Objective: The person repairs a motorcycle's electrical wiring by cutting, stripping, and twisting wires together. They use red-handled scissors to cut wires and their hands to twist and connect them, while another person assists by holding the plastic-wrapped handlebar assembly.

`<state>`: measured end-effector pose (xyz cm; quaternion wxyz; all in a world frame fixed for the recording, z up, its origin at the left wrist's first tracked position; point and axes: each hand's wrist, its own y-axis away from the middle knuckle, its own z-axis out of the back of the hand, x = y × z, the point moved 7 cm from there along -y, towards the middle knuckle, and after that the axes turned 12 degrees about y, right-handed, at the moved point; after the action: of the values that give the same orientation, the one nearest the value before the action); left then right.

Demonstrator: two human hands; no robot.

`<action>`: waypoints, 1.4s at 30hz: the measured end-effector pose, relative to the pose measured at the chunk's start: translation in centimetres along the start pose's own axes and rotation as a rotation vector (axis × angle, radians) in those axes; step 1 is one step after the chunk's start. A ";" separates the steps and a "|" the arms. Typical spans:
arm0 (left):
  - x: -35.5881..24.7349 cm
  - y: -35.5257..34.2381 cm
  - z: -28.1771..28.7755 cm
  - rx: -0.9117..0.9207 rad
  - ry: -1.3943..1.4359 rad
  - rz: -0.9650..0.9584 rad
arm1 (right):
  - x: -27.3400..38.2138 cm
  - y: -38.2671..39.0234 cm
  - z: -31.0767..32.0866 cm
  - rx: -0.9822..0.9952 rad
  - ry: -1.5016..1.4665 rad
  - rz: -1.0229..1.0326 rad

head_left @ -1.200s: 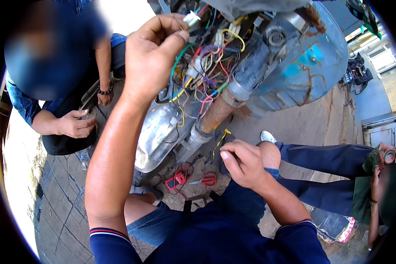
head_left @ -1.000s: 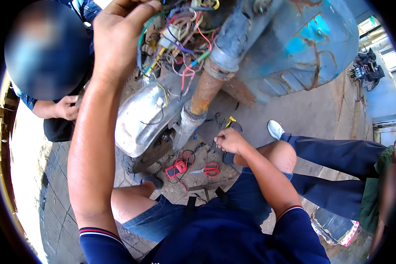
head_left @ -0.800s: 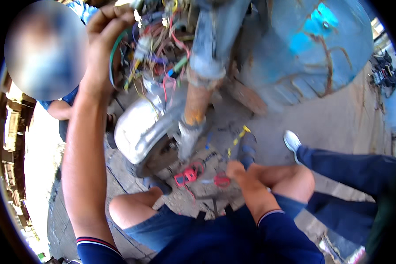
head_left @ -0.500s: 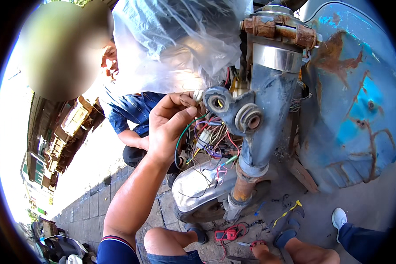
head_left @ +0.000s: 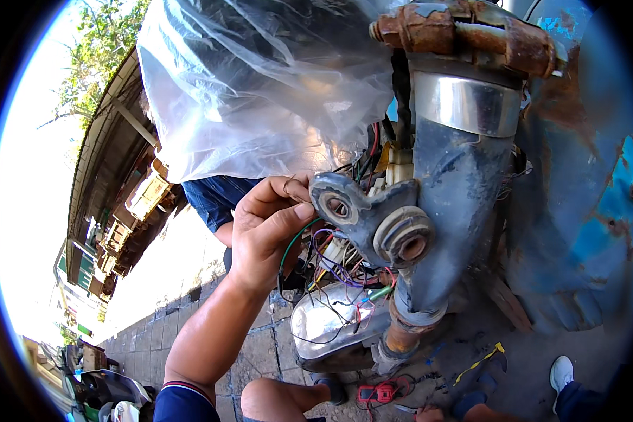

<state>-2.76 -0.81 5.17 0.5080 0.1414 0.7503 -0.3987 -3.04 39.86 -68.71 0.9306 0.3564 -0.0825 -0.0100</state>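
My left hand (head_left: 266,235) is raised with thumb and forefinger pinched together, right beside the lug of a worn grey-blue metal bracket (head_left: 334,205). Whatever lies between the fingertips is hidden. A green wire (head_left: 293,243) curves down from just under the thumb into a tangle of coloured wires (head_left: 337,260) with pale connectors. The bracket juts from a thick steering column (head_left: 464,190) with a bright metal collar (head_left: 464,105). At the lower edge, a hand (head_left: 429,414), seemingly my right, shows only in part beside a pointed metal tool; its fingers are cut off.
Cloudy plastic sheeting (head_left: 260,91) hangs above my hand, with a person's dark blue clothing (head_left: 214,200) behind it. A rusty clamp bolt (head_left: 471,39) tops the column. Blue rusted bodywork (head_left: 577,211) stands right. On the paving lie a red meter (head_left: 378,393) and yellow strip (head_left: 478,363).
My view has moved closer and shifted, so the column looks larger and lower. The left hand stays pinched and now sits against the bracket's edge; the white piece by its fingertips is out of sight.
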 end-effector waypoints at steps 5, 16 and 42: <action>-0.3 0.3 0.8 -0.044 -0.025 0.042 | -0.6 -0.1 1.4 0.085 0.015 -0.002; 0.4 0.7 1.8 -0.030 0.188 0.056 | -0.2 7.4 16.3 0.323 -0.012 0.165; 1.7 -1.9 0.8 0.084 0.413 0.182 | 7.1 32.0 70.5 -0.450 -1.513 0.450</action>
<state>-4.18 -2.94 4.38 0.3712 0.3078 0.8054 -0.3447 -8.66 16.55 5.25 0.6522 0.0330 -0.7534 -0.0773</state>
